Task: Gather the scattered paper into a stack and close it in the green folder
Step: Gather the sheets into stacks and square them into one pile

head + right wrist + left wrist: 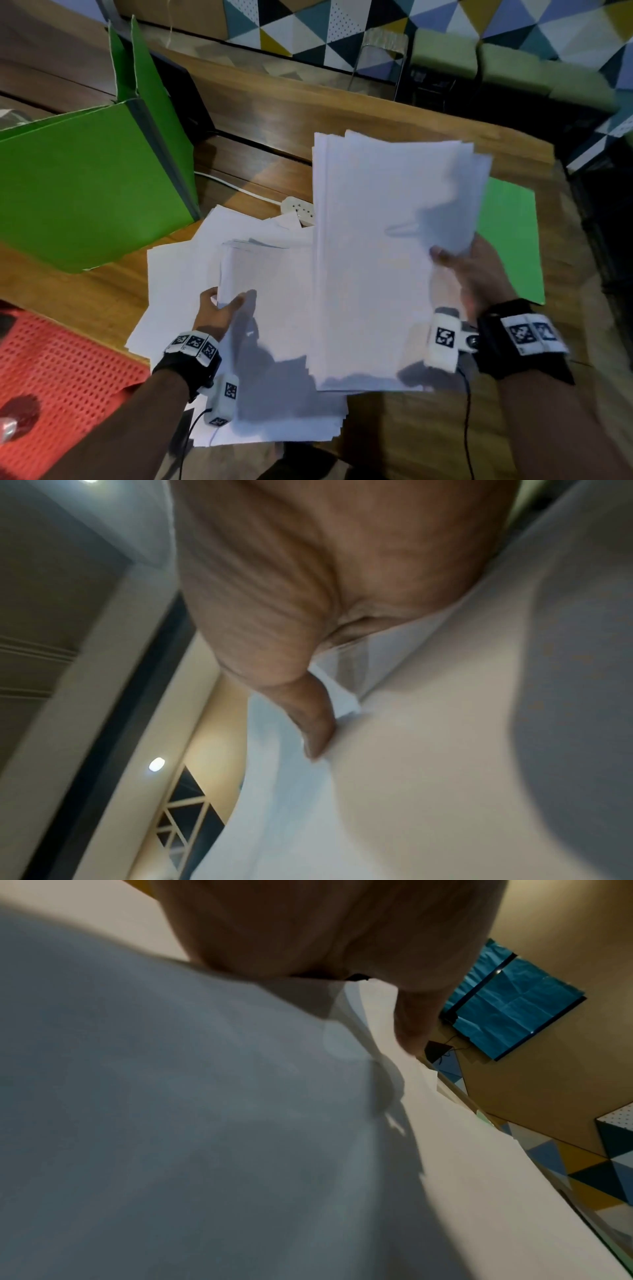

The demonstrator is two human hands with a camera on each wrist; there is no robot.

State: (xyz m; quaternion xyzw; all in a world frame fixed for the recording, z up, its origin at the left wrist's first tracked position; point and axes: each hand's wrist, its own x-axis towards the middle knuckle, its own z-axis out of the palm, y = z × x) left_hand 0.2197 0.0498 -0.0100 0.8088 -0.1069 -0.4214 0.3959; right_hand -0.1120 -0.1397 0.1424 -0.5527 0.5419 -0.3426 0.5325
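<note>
Wooden tabletop (394, 113) is the biggest thing here and it's pretty much buried. Next up is the green folder (89, 178) on the far left, standing open with one cover lying flat toward me and the other cover up. There's a second flat green sheet (507, 240) on the right side of the table, partly hidden under what I'm holding, can't tell if it's another folder or just card.

Then the paper. My right hand (479, 270) has its thumb on top and fingers underneath a thick, slightly fanned bundle of white sheets (383, 267), lifted off the table and tilted. The right wrist view shows the thumb (315, 723) pressing into the edge of that bundle, so it's a proper grip. Under and left of it sits the loose pile of paper (178, 301) still spread messily on the wood, and my left hand (215, 311) is pinching the near corner of a smaller wad of sheets (267, 281) on that pile.

Smaller stuff: an orange perforated plastic thing (61, 370) off the table's near-left corner, and a white power strip (298, 209) with its cable poking out behind the pile.
</note>
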